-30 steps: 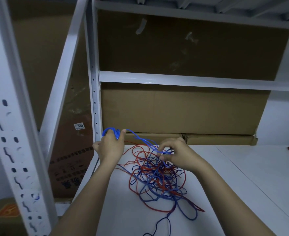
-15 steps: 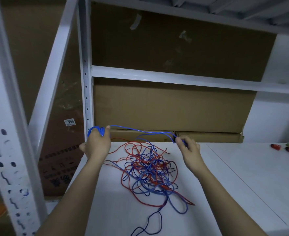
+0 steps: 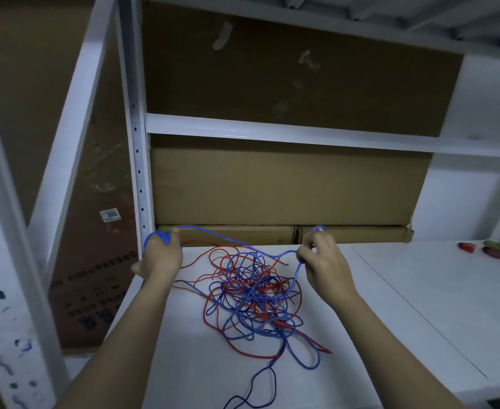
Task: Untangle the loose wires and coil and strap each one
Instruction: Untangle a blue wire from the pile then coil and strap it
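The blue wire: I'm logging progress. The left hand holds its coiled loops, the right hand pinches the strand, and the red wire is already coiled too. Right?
Not quite. The head view shows the red wire uncoiled, tangled on the white table. The left hand does hold the blue wire coil; the right hand pinches the strand.

Blue wire (image 3: 231,242) between left hand (image 3: 161,255) and right hand (image 3: 322,261), above red-and-blue tangle (image 3: 254,293) on white shelf (image 3: 419,305)

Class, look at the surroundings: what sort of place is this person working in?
Probably a storeroom or warehouse: white slotted metal racking, large cardboard boxes stacked behind the white shelf, and one labelled carton.
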`<state>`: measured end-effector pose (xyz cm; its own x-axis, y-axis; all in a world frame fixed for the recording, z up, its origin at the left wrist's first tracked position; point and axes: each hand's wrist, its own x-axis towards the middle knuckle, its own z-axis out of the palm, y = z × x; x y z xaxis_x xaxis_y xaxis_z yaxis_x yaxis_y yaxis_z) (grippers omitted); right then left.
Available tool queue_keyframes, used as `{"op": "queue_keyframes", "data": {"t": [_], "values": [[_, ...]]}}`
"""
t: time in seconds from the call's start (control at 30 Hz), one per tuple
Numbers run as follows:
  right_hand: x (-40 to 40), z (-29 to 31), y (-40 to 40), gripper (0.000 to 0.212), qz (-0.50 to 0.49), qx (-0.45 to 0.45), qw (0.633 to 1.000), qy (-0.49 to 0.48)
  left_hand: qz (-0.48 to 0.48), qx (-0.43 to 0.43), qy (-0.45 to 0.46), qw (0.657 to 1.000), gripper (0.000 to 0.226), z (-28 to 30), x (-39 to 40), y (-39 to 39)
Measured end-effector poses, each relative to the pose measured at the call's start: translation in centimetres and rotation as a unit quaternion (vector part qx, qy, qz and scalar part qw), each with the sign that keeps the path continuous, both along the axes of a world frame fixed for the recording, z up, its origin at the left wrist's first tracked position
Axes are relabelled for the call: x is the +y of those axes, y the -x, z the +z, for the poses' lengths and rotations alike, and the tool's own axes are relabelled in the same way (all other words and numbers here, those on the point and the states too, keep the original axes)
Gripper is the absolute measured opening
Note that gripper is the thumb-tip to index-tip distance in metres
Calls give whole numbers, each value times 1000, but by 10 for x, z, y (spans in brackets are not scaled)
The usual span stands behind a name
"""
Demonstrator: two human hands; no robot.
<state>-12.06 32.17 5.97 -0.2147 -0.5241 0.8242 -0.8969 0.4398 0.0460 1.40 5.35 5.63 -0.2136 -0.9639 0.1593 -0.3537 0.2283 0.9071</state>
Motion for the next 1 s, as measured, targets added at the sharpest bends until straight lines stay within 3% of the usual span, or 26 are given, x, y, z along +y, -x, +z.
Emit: {"op": "queue_keyframes", "data": {"t": [0.07,0.13,0.23,0.37,0.5,0.53,0.6,0.63,0.67,0.77,0.87,0.93,1.0], "values": [[2,-13,4,26,0,24,995,-100,-1,-3,6,1000,41,5,0,2],[2,-28,3,22,-2,-29,984,-175,-11,2,11,1000,41,10,4,4],[-4,-38,-1,27,18,-163,975,-149,-20,17,18,999,41,15,10,8],[-16,-28,-3,17,8,-217,970,-106,-40,37,34,998,45,26,20,11],[-32,-9,-7,37,27,-320,939,-121,-84,42,110,989,45,38,37,12],[-37,-1,-14,43,71,-388,916,-68,-93,37,130,986,45,41,42,11],[-47,18,-30,51,185,-527,829,34,-94,5,199,975,47,46,49,11],[-53,25,-37,52,220,-563,796,42,-96,-10,232,968,47,47,52,12],[-58,29,-41,46,234,-569,788,16,-102,-15,252,962,46,50,55,12],[-72,28,-47,19,218,-537,812,-68,-126,-13,248,960,47,58,61,11],[-74,23,-38,25,206,-544,813,34,-230,58,146,960,50,65,60,2],[-72,25,-22,25,152,-485,849,145,-335,127,36,933,50,69,59,-12],[-75,32,-15,28,112,-442,873,173,-420,152,-48,893,51,70,64,-23]]}}
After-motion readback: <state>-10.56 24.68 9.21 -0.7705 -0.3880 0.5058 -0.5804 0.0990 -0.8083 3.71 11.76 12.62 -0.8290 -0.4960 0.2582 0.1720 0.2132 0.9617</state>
